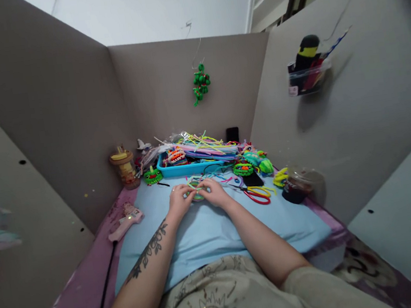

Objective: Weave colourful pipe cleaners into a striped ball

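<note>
My left hand and my right hand meet over the light blue cloth, both with fingers closed in a pinch. Between them is a small round green pipe cleaner piece, with a pale green strand rising from its top. The fingers cover much of it, so its exact shape is hard to make out. Just behind the hands lie loose coloured pipe cleaner bits. To the right of my right hand rest scissors with red and yellow handles.
A blue tray heaped with pipe cleaners stands at the back. At left are a pink glue gun with a black cord and a lidded cup. A dark drink cup stands at right. Grey panels enclose the table.
</note>
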`<state>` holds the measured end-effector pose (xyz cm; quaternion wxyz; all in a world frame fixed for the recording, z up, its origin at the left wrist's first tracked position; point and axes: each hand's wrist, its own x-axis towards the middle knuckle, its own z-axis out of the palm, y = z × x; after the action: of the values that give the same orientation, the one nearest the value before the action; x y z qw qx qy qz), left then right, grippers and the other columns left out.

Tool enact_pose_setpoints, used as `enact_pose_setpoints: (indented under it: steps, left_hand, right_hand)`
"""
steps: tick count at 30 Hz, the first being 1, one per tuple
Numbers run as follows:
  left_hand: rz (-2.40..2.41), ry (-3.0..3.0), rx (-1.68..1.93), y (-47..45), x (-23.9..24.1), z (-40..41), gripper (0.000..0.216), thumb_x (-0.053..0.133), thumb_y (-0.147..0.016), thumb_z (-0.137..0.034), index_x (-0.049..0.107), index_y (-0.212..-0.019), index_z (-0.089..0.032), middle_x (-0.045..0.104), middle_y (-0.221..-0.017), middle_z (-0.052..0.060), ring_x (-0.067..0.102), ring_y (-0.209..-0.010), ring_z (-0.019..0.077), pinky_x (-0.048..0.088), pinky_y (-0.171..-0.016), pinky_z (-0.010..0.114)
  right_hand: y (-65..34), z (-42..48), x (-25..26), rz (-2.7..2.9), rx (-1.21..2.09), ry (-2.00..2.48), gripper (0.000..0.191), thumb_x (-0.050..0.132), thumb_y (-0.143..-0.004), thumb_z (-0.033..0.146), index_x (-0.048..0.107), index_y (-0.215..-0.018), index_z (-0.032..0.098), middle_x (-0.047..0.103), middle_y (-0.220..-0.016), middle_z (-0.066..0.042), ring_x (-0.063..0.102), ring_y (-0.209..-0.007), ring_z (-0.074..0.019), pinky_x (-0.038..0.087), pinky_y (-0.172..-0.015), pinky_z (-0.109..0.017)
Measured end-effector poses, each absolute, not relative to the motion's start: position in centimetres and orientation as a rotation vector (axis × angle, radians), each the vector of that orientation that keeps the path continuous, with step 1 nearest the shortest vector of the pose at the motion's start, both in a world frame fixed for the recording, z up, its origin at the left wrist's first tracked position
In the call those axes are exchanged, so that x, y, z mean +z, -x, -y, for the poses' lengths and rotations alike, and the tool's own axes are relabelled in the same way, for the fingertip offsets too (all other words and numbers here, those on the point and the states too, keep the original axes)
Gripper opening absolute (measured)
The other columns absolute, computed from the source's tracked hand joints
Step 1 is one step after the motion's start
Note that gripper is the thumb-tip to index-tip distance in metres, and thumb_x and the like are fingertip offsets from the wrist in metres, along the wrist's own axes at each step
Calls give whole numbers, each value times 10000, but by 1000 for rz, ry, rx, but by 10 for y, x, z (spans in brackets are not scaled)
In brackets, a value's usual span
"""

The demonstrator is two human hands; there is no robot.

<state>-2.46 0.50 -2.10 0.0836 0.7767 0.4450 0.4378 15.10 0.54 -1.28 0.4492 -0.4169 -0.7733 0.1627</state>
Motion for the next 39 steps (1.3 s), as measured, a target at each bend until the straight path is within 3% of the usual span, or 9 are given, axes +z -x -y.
enact_pose_setpoints:
  steps: [8, 20, 27, 35, 39]
  left_hand:
    - [-1286, -2346, 1299, 23, -19, -3, 68, 640, -782, -262, 684, -782, -211, 688, -831, 31, 592, -861, 197, 402, -856, 370]
    - [-1323, -2357, 1260, 20, -19, -2, 111, 600, -795, -276, 659, -729, -209, 678, -842, 32, 577, -873, 194, 393, -877, 376]
    - [-1393, -2189, 1349, 26, -22, -10, 118, 565, -774, -236, 595, -666, -197, 665, -832, 32, 565, -910, 214, 376, -912, 400]
    - [-1300, -2127, 1353, 30, -20, -14, 139, 561, -769, -259, 606, -663, -182, 662, -757, 23, 600, -776, 183, 456, -782, 322]
    - [-1246, -2164, 1314, 24, -18, -9, 127, 591, -766, -274, 643, -693, -185, 677, -793, 26, 603, -825, 184, 442, -822, 328]
  right_hand:
    - [-149, -8, -17, 1965, 337, 1047, 4, 649, -745, 192, 648, -749, 191, 606, -813, -37, 528, -851, -192, 388, -828, -350]
    - [-149, -11, -24, 1989, 336, 1040, 80, 575, -766, 132, 620, -769, 198, 575, -927, -53, 499, -972, -210, 357, -926, -392]
    - [-152, -6, -15, 1811, 343, 1017, 300, 532, -740, 117, 628, -1010, 203, 554, -1056, -74, 487, -1077, -216, 358, -982, -379]
    - [-156, -7, -12, 1700, 396, 1008, 235, 563, -753, 174, 652, -969, 201, 566, -1037, -76, 517, -1056, -213, 374, -972, -364]
    - [-147, -3, -13, 1764, 363, 1014, 115, 636, -748, 230, 675, -855, 213, 563, -1031, -67, 505, -1057, -216, 353, -974, -383]
